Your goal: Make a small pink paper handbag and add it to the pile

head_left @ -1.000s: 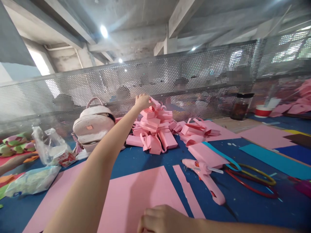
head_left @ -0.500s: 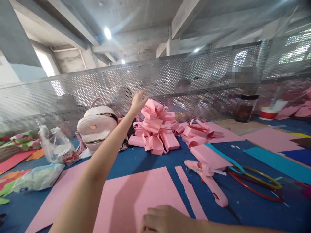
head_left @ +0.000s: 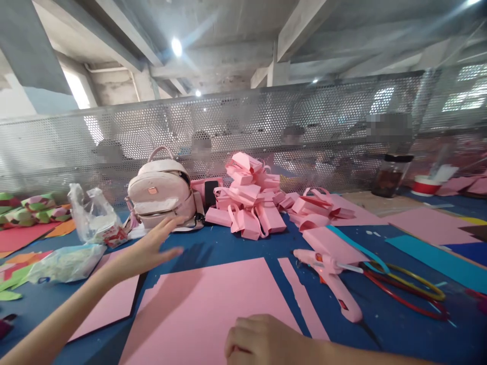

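Our left hand (head_left: 154, 249) is hovering spread, empty; right hand (head_left: 261, 338) is resting curled on the large flat pink sheet (head_left: 216, 296), near centre, grip unclear. We're risking skew if it's pressing unevenly.

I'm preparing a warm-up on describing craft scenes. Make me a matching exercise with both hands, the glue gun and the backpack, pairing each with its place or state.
1. Left hand
2. Right hand
3. Glue gun
4. Backpack

A. Lying to the right of the narrow, ragged pink strip
B. Upright, left of the pile of folded pink pieces
C. Open, holding nothing
D. Curled, over the large pink sheet

Right pairs: 1-C, 2-D, 3-A, 4-B
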`<state>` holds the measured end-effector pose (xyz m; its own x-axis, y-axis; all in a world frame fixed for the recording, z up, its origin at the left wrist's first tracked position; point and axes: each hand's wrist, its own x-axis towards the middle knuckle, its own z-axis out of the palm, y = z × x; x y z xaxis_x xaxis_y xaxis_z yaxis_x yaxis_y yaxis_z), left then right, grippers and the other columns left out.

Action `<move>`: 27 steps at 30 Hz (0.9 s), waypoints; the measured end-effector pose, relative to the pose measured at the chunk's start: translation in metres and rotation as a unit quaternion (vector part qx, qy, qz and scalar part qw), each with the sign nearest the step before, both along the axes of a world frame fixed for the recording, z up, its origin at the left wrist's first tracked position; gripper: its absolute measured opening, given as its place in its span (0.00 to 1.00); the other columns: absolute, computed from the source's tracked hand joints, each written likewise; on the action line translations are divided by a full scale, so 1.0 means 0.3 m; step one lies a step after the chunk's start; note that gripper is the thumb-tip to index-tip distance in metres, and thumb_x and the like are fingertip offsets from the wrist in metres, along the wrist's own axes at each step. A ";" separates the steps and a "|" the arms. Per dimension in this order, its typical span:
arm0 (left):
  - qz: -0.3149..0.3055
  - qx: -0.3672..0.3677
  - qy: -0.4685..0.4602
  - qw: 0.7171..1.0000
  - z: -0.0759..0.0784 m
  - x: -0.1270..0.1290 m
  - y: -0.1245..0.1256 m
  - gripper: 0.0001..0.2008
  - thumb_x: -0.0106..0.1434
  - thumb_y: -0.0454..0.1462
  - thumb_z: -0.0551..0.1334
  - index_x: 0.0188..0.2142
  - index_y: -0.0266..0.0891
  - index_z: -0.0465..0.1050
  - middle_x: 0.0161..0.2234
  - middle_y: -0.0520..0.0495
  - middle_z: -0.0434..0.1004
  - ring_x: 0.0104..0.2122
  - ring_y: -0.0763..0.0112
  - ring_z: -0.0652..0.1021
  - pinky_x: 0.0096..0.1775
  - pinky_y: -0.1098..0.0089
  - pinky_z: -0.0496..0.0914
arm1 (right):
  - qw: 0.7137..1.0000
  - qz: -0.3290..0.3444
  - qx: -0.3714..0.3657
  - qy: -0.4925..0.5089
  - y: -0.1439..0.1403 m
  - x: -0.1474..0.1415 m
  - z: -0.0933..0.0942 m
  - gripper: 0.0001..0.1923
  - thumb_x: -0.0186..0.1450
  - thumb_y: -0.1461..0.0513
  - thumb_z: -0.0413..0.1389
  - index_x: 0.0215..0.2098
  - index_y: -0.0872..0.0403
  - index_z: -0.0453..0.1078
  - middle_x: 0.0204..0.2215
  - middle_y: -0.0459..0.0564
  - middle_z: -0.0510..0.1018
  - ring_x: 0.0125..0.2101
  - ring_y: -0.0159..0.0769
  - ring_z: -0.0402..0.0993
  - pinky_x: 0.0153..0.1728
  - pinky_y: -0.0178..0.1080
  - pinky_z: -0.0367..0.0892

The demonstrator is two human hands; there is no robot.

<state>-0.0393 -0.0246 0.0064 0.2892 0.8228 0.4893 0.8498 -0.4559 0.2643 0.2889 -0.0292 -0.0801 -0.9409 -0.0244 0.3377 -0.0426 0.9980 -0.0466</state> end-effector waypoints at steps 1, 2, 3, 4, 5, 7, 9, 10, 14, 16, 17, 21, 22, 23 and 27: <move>0.010 -0.031 0.021 0.999 -0.052 -0.077 -0.065 0.37 0.60 0.44 0.68 0.67 0.54 0.60 0.64 0.48 0.68 0.62 0.52 0.71 0.56 0.60 0.71 | 1.000 -0.001 -0.002 -0.004 -0.004 0.000 0.013 0.07 0.73 0.64 0.52 0.36 0.53 0.69 0.40 0.49 0.79 0.32 0.33 0.71 0.33 0.35 0.67; 0.030 -0.073 0.066 0.995 -0.111 -0.150 -0.127 0.44 0.58 0.45 0.69 0.70 0.55 0.51 0.68 0.48 0.60 0.64 0.52 0.68 0.58 0.59 0.70 | 1.000 -0.003 -0.006 -0.006 -0.008 0.000 0.026 0.07 0.73 0.64 0.52 0.36 0.53 0.69 0.40 0.48 0.79 0.32 0.33 0.72 0.33 0.35 0.67; 0.052 -0.097 0.098 0.989 -0.175 -0.217 -0.186 0.51 0.57 0.46 0.71 0.72 0.55 0.43 0.70 0.47 0.54 0.66 0.50 0.64 0.59 0.57 0.67 | 1.000 -0.004 -0.013 -0.007 -0.013 0.000 0.039 0.07 0.73 0.64 0.52 0.36 0.53 0.69 0.40 0.48 0.79 0.32 0.33 0.72 0.33 0.35 0.67; 0.069 -0.106 0.120 0.985 -0.238 -0.273 -0.240 0.56 0.54 0.48 0.73 0.72 0.53 0.38 0.71 0.45 0.50 0.67 0.47 0.61 0.61 0.55 0.65 | 1.000 -0.006 -0.023 -0.007 -0.017 0.000 0.051 0.07 0.73 0.64 0.52 0.37 0.53 0.69 0.40 0.48 0.79 0.32 0.33 0.72 0.34 0.35 0.67; 0.077 -0.096 0.139 0.983 -0.297 -0.318 -0.288 0.58 0.53 0.51 0.73 0.72 0.53 0.36 0.70 0.44 0.50 0.67 0.44 0.60 0.60 0.51 0.65 | 0.999 -0.008 -0.034 -0.009 -0.022 0.000 0.061 0.07 0.74 0.64 0.51 0.38 0.52 0.69 0.39 0.48 0.79 0.33 0.34 0.72 0.34 0.35 0.67; 0.131 -0.065 0.151 0.978 -0.384 -0.370 -0.363 0.49 0.62 0.51 0.66 0.72 0.55 0.34 0.70 0.45 0.51 0.65 0.46 0.63 0.57 0.50 0.68 | 0.998 -0.010 -0.058 -0.014 -0.029 0.000 0.078 0.08 0.74 0.63 0.49 0.39 0.52 0.69 0.38 0.48 0.79 0.34 0.36 0.73 0.36 0.36 0.67; 0.167 -0.051 0.145 0.974 -0.422 -0.389 -0.408 0.41 0.67 0.49 0.60 0.72 0.55 0.37 0.69 0.47 0.53 0.64 0.51 0.66 0.58 0.52 0.68 | 0.996 -0.008 -0.082 -0.024 -0.032 -0.001 0.088 0.06 0.73 0.62 0.49 0.40 0.51 0.68 0.37 0.49 0.78 0.35 0.38 0.73 0.37 0.38 0.68; 0.176 -0.054 0.140 0.973 -0.425 -0.395 -0.420 0.38 0.69 0.47 0.58 0.72 0.55 0.39 0.68 0.49 0.56 0.63 0.53 0.68 0.58 0.54 0.68 | 0.995 -0.009 -0.094 -0.030 -0.032 -0.001 0.090 0.05 0.72 0.62 0.50 0.41 0.51 0.68 0.37 0.50 0.78 0.35 0.39 0.73 0.37 0.38 0.68; 0.183 -0.084 0.086 0.976 -0.363 -0.448 -0.415 0.28 0.70 0.43 0.52 0.69 0.62 0.53 0.61 0.58 0.71 0.54 0.56 0.79 0.54 0.59 0.75 | 0.990 -0.027 -0.127 -0.049 -0.034 0.007 0.098 0.15 0.59 0.70 0.52 0.42 0.50 0.68 0.39 0.51 0.78 0.37 0.41 0.73 0.37 0.40 0.69; 0.171 -0.067 0.035 0.982 -0.293 -0.472 -0.394 0.25 0.70 0.44 0.50 0.64 0.75 0.58 0.55 0.71 0.75 0.52 0.57 0.81 0.50 0.57 0.78 | 0.989 -0.041 -0.128 -0.056 -0.038 0.017 0.109 0.18 0.57 0.72 0.51 0.43 0.50 0.68 0.40 0.51 0.78 0.38 0.41 0.73 0.38 0.40 0.70; 0.156 -0.042 0.014 0.987 -0.250 -0.470 -0.381 0.23 0.69 0.47 0.51 0.59 0.83 0.59 0.52 0.79 0.75 0.49 0.57 0.82 0.47 0.55 0.80 | 0.988 -0.047 -0.131 -0.061 -0.041 0.022 0.118 0.18 0.57 0.72 0.50 0.43 0.50 0.68 0.40 0.51 0.78 0.39 0.41 0.74 0.38 0.39 0.70; 0.211 0.113 -0.147 0.960 -0.070 -0.338 -0.300 0.22 0.69 0.48 0.52 0.58 0.86 0.59 0.54 0.86 0.72 0.54 0.53 0.79 0.57 0.44 0.71 | 0.984 -0.067 -0.152 -0.062 -0.056 0.016 0.148 0.17 0.62 0.72 0.51 0.46 0.50 0.69 0.44 0.52 0.77 0.42 0.39 0.75 0.42 0.39 0.71; 0.213 0.149 -0.177 0.949 -0.038 -0.284 -0.269 0.23 0.69 0.47 0.54 0.59 0.84 0.59 0.54 0.84 0.73 0.54 0.52 0.78 0.57 0.43 0.71 | 0.984 -0.068 -0.155 -0.061 -0.060 0.002 0.151 0.17 0.63 0.71 0.51 0.48 0.51 0.69 0.46 0.54 0.77 0.43 0.40 0.75 0.44 0.39 0.71; 0.200 0.162 -0.181 0.949 -0.017 -0.228 -0.231 0.26 0.69 0.45 0.54 0.62 0.82 0.55 0.56 0.82 0.72 0.57 0.52 0.76 0.59 0.43 0.69 | 0.984 -0.064 -0.155 -0.062 -0.065 -0.017 0.151 0.17 0.64 0.71 0.52 0.50 0.52 0.68 0.49 0.55 0.76 0.44 0.40 0.75 0.45 0.39 0.70; 0.079 0.142 -0.145 0.976 -0.049 -0.042 -0.038 0.37 0.67 0.31 0.47 0.72 0.56 0.39 0.68 0.57 0.61 0.68 0.58 0.60 0.68 0.49 0.53 | 0.993 -0.017 -0.101 -0.066 -0.087 -0.151 0.145 0.18 0.69 0.65 0.52 0.57 0.56 0.67 0.49 0.58 0.77 0.46 0.41 0.74 0.45 0.40 0.70</move>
